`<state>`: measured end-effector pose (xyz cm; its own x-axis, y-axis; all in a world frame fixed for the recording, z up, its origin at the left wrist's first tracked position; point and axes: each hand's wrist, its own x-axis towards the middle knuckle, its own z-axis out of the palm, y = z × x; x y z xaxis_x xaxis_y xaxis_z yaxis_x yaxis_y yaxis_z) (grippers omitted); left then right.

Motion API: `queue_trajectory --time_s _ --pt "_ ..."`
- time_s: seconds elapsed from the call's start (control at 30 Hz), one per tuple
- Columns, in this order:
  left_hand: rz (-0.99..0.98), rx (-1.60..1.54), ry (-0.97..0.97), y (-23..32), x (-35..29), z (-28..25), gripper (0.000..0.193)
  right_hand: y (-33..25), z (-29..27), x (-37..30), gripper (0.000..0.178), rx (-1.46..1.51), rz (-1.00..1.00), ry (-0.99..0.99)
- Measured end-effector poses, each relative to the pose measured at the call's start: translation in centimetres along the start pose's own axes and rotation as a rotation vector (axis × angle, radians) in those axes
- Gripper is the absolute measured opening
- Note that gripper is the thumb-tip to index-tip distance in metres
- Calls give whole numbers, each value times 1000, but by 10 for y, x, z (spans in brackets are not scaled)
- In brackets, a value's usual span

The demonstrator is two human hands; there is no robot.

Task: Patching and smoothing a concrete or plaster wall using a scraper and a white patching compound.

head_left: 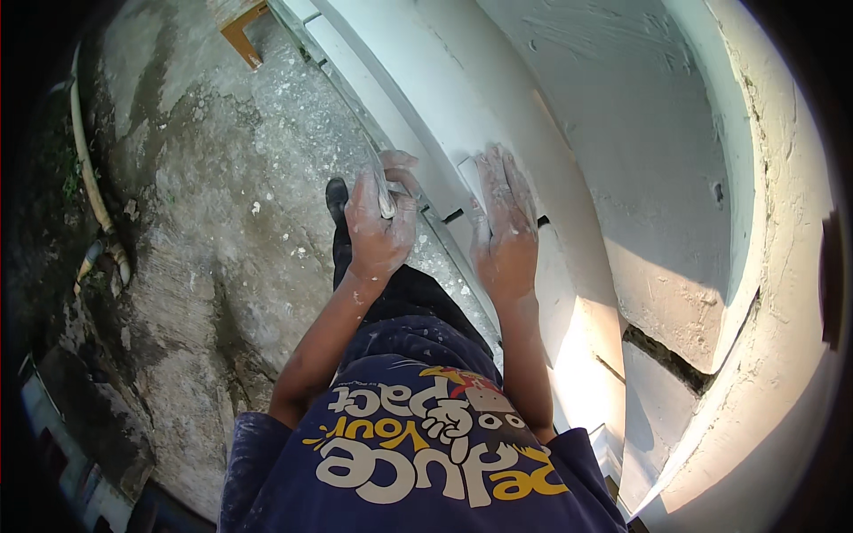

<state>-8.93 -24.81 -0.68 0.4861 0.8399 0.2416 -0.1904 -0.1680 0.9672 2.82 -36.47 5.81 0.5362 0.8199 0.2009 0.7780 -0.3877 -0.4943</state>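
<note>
My left hand (380,222), dusted with white powder, is curled round a thin, flat, grey-white piece (386,197). It is held in the air beside the white ledge, and its exact kind is hard to make out. To the right, my right hand (506,200) lies with its fingers straight and close together over a pale flat piece (470,178) on the white ledge (449,107). Only the left edge of that piece shows past the fingers, with the thumb along its near side. White dust coats both hands.
A rough, stained concrete floor (240,178) spreads to the left, with white specks on it. A pipe (89,169) runs along the far left. An orange-brown wooden frame (242,37) stands at the top. Right of the ledge rises a white plastered wall (657,169); two dark pegs flank my right hand.
</note>
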Motion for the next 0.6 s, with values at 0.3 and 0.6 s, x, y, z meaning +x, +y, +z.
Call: queue_trajectory --time_s 0.3,0.6 --pt "252 157 -285 -42 17 16 65 2 1 3 55 -31 3 4" --pt "412 291 -342 -62 28 8 71 9 -21 -58 60 -131 23 -93"
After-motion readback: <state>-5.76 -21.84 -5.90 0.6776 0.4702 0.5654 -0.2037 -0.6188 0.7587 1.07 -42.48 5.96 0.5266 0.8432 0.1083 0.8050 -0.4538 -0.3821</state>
